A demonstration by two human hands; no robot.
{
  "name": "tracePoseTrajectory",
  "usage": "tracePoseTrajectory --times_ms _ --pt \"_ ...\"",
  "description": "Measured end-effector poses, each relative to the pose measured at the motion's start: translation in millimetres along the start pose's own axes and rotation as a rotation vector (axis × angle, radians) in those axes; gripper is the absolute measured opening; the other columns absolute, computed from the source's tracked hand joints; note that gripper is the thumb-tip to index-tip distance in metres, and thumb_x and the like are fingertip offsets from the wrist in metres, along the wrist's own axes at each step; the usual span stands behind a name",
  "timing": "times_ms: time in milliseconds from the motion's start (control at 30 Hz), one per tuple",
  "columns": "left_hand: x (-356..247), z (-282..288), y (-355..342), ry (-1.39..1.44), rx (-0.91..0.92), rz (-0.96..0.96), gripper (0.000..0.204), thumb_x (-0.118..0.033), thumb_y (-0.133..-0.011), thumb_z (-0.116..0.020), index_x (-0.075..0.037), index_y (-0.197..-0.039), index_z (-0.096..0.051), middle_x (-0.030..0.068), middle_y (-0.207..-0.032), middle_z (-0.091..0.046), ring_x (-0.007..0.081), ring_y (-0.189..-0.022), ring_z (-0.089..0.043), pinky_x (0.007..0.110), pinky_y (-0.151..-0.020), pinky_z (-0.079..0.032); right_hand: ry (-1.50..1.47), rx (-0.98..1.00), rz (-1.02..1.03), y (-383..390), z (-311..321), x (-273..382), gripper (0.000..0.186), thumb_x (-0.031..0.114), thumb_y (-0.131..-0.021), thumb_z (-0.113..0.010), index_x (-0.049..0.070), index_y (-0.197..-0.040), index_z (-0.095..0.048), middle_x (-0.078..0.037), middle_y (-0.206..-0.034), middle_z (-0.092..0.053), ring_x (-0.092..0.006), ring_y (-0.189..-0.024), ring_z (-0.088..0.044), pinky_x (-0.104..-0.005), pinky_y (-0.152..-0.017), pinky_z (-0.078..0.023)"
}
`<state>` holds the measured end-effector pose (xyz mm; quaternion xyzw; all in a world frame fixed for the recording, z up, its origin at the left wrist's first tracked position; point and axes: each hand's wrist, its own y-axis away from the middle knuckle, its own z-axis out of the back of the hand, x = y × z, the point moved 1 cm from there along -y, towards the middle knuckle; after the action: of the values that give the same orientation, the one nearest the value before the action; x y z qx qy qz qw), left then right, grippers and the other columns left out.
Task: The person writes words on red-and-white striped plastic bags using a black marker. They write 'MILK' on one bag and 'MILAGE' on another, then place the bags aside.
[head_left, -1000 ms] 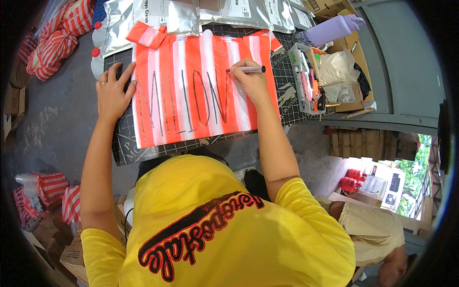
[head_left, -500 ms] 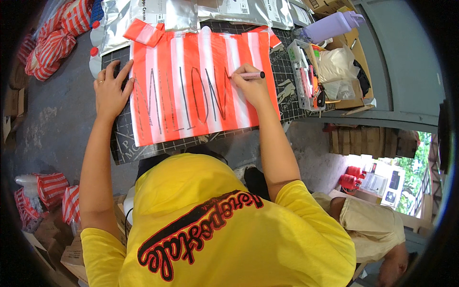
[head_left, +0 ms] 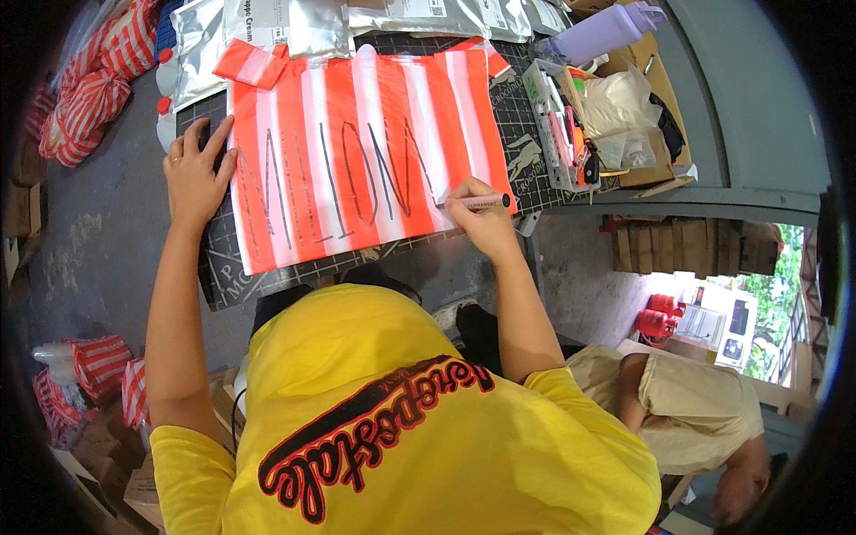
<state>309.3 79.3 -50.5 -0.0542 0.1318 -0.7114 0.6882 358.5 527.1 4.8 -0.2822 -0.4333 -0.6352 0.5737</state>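
Observation:
A red, pink and white striped plastic bag [head_left: 357, 98] lies flat on a black gridded cutting mat [head_left: 522, 125], with tall black hand-drawn letters across it. My left hand [head_left: 196, 178] rests on the bag's left edge, fingers spread and a ring on one of them. In my right hand [head_left: 486, 232] is a pink-barrelled marker [head_left: 486, 202] with a dark end. Its tip is at the bag's right part, beside the last letter stroke, and my fingers pinch the barrel.
Silver pouches [head_left: 308, 31] line the far side. To the right stand a clear tray of pens [head_left: 557, 134], an open cardboard box [head_left: 673, 94] and a purple bottle [head_left: 602, 37]. Striped bundles [head_left: 85, 125] sit at left. Another person [head_left: 687, 410] is at lower right.
My right hand has moved down and right with the marker, and another stroke now stands at the end of the lettering. My left hand stays on the bag's left edge.

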Motion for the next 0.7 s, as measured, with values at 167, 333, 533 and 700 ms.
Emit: tracePoseTrajectory --times_ms 167,333,533,700 --pt "-1 2 -1 0.005 0.025 0.010 0.053 -0.043 -0.099 -0.061 -0.035 -0.151 -0.057 0.0087 -0.151 -0.054 0.0340 -0.133 -0.050 0.049 -0.110 -0.038 -0.096 0.035 -0.043 -9 5 4 0.015 0.018 -0.090 -0.073 0.003 -0.088 -0.068 -0.002 -0.076 -0.065 -0.0093 -0.071 -0.059 -0.0274 -0.065 -0.046" --pt "1 -1 -1 0.017 0.010 -0.004 0.053 -0.043 -0.098 -0.061 -0.035 -0.151 -0.058 0.0087 -0.151 -0.053 0.0335 -0.132 -0.051 0.049 -0.109 -0.038 -0.184 -0.008 0.082 -24 -17 18 0.016 0.017 -0.089 -0.076 0.003 -0.088 -0.069 -0.003 -0.076 -0.067 -0.0102 -0.072 -0.061 -0.0284 -0.065 -0.048" --pt "0 1 -1 0.030 -0.014 -0.019 0.052 -0.043 -0.098 -0.062 -0.034 -0.150 -0.059 0.0088 -0.148 -0.055 0.0330 -0.129 -0.052 0.050 -0.108 -0.039 0.008 -0.023 0.080 -25 -39 28 0.017 0.018 -0.088 -0.073 0.002 -0.088 -0.067 -0.004 -0.075 -0.066 -0.0108 -0.072 -0.061 -0.0303 -0.066 -0.048" --pt "3 0 4 0.037 -0.065 -0.036 0.053 -0.043 -0.097 -0.064 -0.033 -0.148 -0.060 0.0095 -0.145 -0.056 0.0325 -0.128 -0.053 0.050 -0.105 -0.040 0.061 -0.140 0.078 -32 -31 11 0.014 0.015 -0.087 -0.071 0.003 -0.085 -0.065 -0.003 -0.074 -0.065 -0.0110 -0.071 -0.060 -0.0306 -0.065 -0.048"
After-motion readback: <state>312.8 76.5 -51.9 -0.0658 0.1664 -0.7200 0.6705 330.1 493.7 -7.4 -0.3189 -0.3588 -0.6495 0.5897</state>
